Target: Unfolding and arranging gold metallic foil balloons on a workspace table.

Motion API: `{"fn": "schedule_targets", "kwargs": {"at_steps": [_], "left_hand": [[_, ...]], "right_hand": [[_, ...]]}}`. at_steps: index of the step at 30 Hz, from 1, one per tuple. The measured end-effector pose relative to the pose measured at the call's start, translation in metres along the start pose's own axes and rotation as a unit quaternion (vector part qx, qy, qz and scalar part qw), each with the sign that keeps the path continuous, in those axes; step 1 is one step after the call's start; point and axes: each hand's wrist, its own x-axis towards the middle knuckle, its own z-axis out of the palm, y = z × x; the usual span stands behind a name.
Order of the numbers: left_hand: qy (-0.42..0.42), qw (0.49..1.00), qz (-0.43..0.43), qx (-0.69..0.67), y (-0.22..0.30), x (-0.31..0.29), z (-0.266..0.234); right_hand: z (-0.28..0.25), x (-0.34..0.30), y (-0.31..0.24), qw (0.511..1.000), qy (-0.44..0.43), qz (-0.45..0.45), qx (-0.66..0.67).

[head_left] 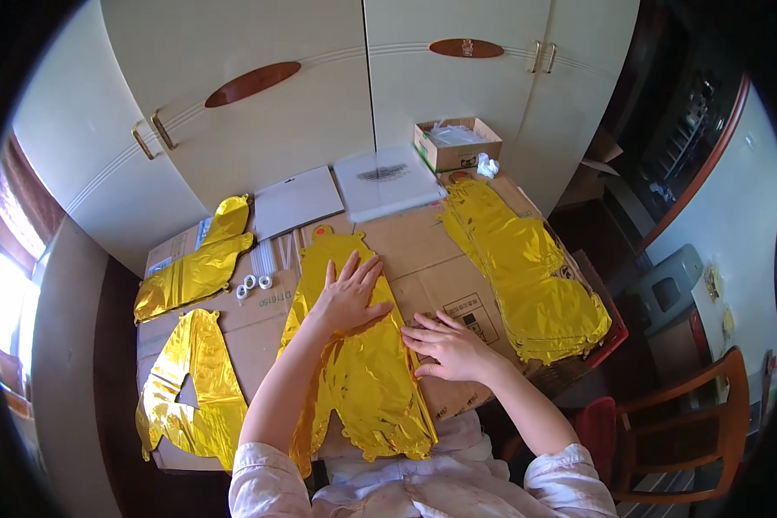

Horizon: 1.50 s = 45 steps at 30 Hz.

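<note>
A flat gold foil balloon lies on the cardboard in front of me, its lower end reaching the near edge. My left hand rests flat on its upper part with the fingers spread. Beside its right edge is my right hand, palm down with fingers apart, the fingertips touching the foil's border. Further right spreads a larger stack of gold foil balloons. On the left lie an A-shaped gold foil balloon and, behind it, another folded gold foil piece.
Small white rolls and clear straws sit left of centre. At the back are a pale flat box, a clear plastic-wrapped stack and an open carton beside crumpled white paper. A wooden chair stands at right.
</note>
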Motion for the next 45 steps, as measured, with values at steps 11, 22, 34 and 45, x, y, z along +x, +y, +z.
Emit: {"fn": "schedule_targets", "kwargs": {"at_steps": [11,22,34,45], "left_hand": [[0.115,0.992,-0.041,-0.035,-0.015,0.003,0.009],[0.151,0.985,-0.008,-0.078,-0.007,-0.010,0.012],[0.164,0.983,0.006,-0.079,-0.008,-0.008,0.016],[0.122,0.992,0.016,-0.041,-0.007,-0.009,0.012]], "right_hand": [[0.004,-0.003,0.002,1.000,0.009,-0.004,0.017],[0.019,0.020,-0.026,0.992,0.124,0.008,0.017],[0.024,0.018,-0.027,0.996,0.081,0.004,-0.031],[0.028,0.019,-0.027,0.995,0.098,0.000,-0.025]]}}
